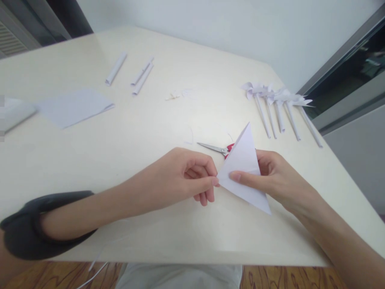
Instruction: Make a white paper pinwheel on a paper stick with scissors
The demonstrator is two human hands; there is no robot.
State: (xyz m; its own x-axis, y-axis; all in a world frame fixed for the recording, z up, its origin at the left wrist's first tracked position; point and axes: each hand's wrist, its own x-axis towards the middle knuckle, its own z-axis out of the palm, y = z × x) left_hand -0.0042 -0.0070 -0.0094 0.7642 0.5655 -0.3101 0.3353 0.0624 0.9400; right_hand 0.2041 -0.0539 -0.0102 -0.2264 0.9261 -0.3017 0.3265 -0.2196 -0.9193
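A sheet of white paper folded into a triangle (245, 156) is held up above the table between both hands. My left hand (198, 174) pinches its left corner between thumb and forefinger, the other fingers curled. My right hand (267, 174) grips the paper from the right, thumb flat on the front and the fingers hidden behind it. Just beyond the paper lie scissors (214, 147), their blades pointing left and their red handles partly covered by the triangle.
Several paper pinwheels (279, 98) on rolled sticks lie at the right. Rolled paper tubes (116, 69) lie at the back left, near flat paper sheets (75, 106). Small scraps (173, 96) sit mid-table. The white table (168, 237) ends near my lap.
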